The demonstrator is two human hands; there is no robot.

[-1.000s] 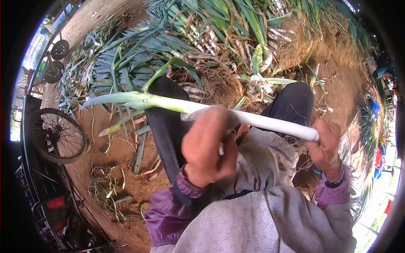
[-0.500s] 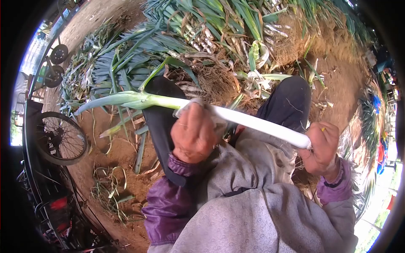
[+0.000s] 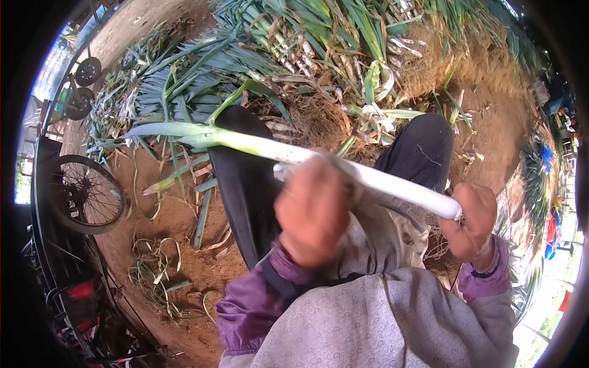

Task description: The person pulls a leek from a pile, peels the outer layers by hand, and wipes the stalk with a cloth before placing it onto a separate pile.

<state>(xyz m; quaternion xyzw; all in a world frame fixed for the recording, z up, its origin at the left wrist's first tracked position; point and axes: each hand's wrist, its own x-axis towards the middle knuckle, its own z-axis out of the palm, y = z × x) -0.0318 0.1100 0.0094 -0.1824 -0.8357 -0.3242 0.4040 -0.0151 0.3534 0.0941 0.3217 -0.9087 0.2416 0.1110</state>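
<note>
A long leek (image 3: 405,191) with a white stalk and green top lies across my lap, its root end at the right. My left hand (image 3: 314,208), blurred by motion, is closed around the middle of the stalk, with a bit of greyish cloth or similar pale material showing beside the fingers. At the root end, my right hand (image 3: 471,221) grips the leek with bent fingers. The green top reaches out past my left knee (image 3: 239,126).
Piles of leeks (image 3: 190,86) with roots spread ahead of me. Dark trouser knees and a grey apron (image 3: 343,319) are below the hands. A wheel (image 3: 89,193) stands at the left. Loose leaves (image 3: 162,270) lie on brown soil.
My left hand has slid along the stalk to the right, toward the root end. The leek has shifted slightly right, and my right hand has stayed at its root end.
</note>
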